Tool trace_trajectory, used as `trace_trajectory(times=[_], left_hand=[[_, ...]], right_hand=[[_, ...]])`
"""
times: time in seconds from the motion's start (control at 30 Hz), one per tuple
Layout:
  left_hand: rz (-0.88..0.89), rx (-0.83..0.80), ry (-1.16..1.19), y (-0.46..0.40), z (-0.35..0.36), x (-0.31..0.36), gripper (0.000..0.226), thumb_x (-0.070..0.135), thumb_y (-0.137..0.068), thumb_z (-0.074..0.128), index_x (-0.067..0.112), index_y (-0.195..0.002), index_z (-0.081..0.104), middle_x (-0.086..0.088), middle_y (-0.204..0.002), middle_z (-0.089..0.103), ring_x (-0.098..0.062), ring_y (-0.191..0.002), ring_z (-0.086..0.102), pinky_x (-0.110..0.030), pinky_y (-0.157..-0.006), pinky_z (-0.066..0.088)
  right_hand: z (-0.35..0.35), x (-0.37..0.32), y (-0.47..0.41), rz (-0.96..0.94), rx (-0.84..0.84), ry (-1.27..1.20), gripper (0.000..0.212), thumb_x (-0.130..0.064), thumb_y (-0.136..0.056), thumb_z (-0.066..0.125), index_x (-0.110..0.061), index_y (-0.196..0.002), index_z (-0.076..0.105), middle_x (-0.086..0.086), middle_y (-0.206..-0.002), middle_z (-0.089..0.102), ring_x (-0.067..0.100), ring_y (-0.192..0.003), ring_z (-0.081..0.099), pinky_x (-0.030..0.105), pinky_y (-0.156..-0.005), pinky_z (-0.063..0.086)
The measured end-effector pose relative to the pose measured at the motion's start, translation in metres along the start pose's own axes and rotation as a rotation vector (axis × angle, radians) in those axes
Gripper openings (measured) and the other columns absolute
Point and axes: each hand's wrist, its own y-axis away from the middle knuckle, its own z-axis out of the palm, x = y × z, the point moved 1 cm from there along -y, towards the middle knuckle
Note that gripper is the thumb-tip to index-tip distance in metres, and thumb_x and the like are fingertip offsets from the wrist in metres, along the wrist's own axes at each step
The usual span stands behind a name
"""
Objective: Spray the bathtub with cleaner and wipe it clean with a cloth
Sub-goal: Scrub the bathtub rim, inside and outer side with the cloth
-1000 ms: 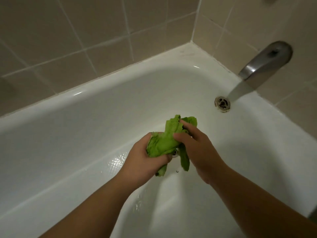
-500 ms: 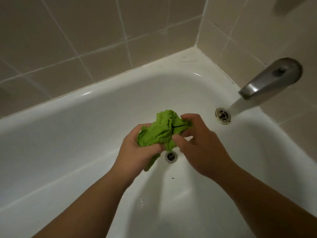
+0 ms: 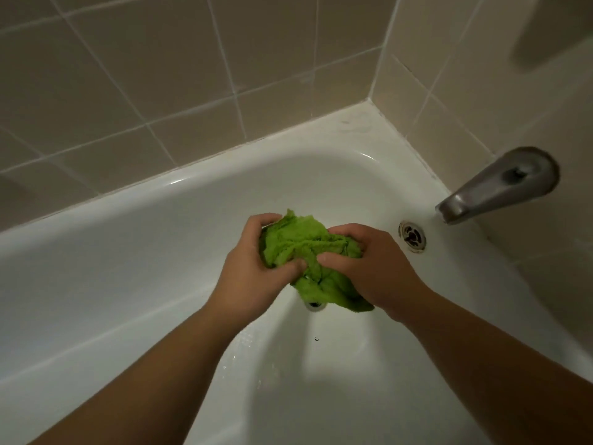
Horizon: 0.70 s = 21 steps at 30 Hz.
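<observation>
Both hands meet at frame centre over the bathtub (image 3: 134,252), left hand (image 3: 253,271) and right hand (image 3: 369,268) flanking a cloth (image 3: 298,245); spout (image 3: 494,187) and overflow plate (image 3: 412,236) at right.

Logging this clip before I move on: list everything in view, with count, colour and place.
cloth: 1, green, bunched between both hands above the tub floor
tub: 1, white, fills the middle of the view
spout: 1, grey metal, on the right wall over the tub's end
overflow: 1, metal, round, on the tub's end wall below the spout
drain: 1, metal, on the tub floor, mostly hidden under the cloth
tiles: many, beige, on the walls behind and right
left hand: 1, grips the cloth
right hand: 1, grips the cloth
</observation>
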Motion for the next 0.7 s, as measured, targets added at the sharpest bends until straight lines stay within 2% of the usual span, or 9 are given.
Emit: trace_trajectory(times=[0.07, 0.17, 0.23, 0.3, 0.37, 0.43, 0.5, 0.6, 0.7], left_hand=[[0.075, -0.033, -0.072, 0.005, 0.012, -0.005, 0.082, 0.031, -0.065, 0.085, 0.046, -0.136, 0.047, 0.014, -0.131, 0.054, -0.004, -0.113, 0.063, -0.032, -0.091, 0.059], [0.093, -0.085, -0.206, 0.007, 0.026, -0.009, 0.113, 0.053, -0.048, 0.091, 0.047, -0.147, 0.037, 0.021, -0.132, 0.036, 0.006, -0.118, 0.052, -0.016, -0.095, 0.052], [0.078, -0.103, -0.268, 0.003, 0.034, -0.01, 0.134, 0.066, -0.036, 0.096, 0.048, -0.151, 0.03, 0.022, -0.131, 0.033, 0.004, -0.123, 0.048, -0.015, -0.1, 0.046], [0.062, -0.089, -0.286, -0.006, 0.042, -0.011, 0.14, 0.067, -0.031, 0.097, 0.049, -0.152, 0.028, 0.019, -0.131, 0.031, -0.001, -0.123, 0.049, -0.021, -0.102, 0.047], [0.07, -0.063, -0.311, -0.017, 0.05, -0.011, 0.137, 0.062, -0.032, 0.097, 0.05, -0.15, 0.028, 0.016, -0.13, 0.031, -0.006, -0.119, 0.052, -0.026, -0.097, 0.053], [0.078, -0.084, -0.32, -0.027, 0.056, -0.012, 0.14, 0.06, -0.032, 0.098, 0.053, -0.15, 0.024, 0.014, -0.129, 0.03, -0.005, -0.115, 0.052, -0.019, -0.085, 0.054], [0.081, -0.083, -0.316, -0.034, 0.061, -0.014, 0.136, 0.057, -0.034, 0.099, 0.052, -0.149, 0.026, 0.012, -0.131, 0.031, 0.0, -0.112, 0.05, -0.015, -0.08, 0.051], [0.111, -0.01, -0.365, -0.041, 0.068, -0.019, 0.112, 0.048, -0.048, 0.097, 0.045, -0.144, 0.038, 0.009, -0.128, 0.041, 0.007, -0.101, 0.05, -0.01, -0.079, 0.044], [0.133, 0.054, -0.368, -0.044, 0.069, -0.025, 0.091, 0.041, -0.057, 0.092, 0.04, -0.137, 0.049, 0.011, -0.121, 0.051, 0.006, -0.096, 0.051, -0.003, -0.076, 0.036]], right_hand=[[0.004, 0.006, -0.003, 0.026, 0.056, -0.03, 0.027, -0.029, -0.078, 0.084, -0.034, -0.102, 0.074, -0.011, -0.094, 0.076, 0.009, -0.088, 0.073, 0.045, -0.086, 0.061], [0.01, 0.012, -0.008, 0.04, 0.1, -0.039, 0.033, -0.041, -0.069, 0.081, -0.035, -0.101, 0.073, -0.01, -0.093, 0.076, 0.011, -0.088, 0.073, 0.045, -0.083, 0.061], [0.013, 0.016, -0.011, 0.055, 0.133, -0.051, 0.035, -0.044, -0.066, 0.08, -0.034, -0.099, 0.073, -0.01, -0.091, 0.076, 0.012, -0.085, 0.074, 0.045, -0.081, 0.062], [0.012, 0.02, -0.015, 0.074, 0.163, -0.065, 0.031, -0.042, -0.069, 0.083, -0.033, -0.096, 0.072, -0.007, -0.086, 0.076, 0.013, -0.082, 0.075, 0.046, -0.079, 0.062], [0.01, 0.022, -0.021, 0.073, 0.152, -0.067, 0.027, -0.038, -0.072, 0.084, -0.032, -0.095, 0.071, -0.005, -0.083, 0.076, 0.014, -0.08, 0.075, 0.048, -0.079, 0.062], [0.006, 0.022, -0.028, 0.064, 0.135, -0.07, 0.029, -0.04, -0.07, 0.08, -0.03, -0.095, 0.07, -0.003, -0.081, 0.077, 0.017, -0.08, 0.075, 0.049, -0.08, 0.061], [0.001, 0.02, -0.033, 0.054, 0.123, -0.085, 0.032, -0.042, -0.068, 0.077, -0.03, -0.097, 0.07, -0.001, -0.082, 0.077, 0.019, -0.081, 0.076, 0.05, -0.081, 0.061], [-0.008, 0.02, -0.038, 0.026, 0.048, -0.108, 0.026, -0.031, -0.078, 0.079, -0.027, -0.102, 0.071, -0.002, -0.085, 0.078, 0.018, -0.084, 0.076, 0.05, -0.085, 0.061], [-0.017, 0.021, -0.04, -0.042, -0.002, -0.036, 0.013, -0.026, -0.087, 0.076, -0.027, -0.1, 0.073, -0.012, -0.07, 0.068, 0.006, -0.072, 0.066, 0.041, -0.084, 0.06]])
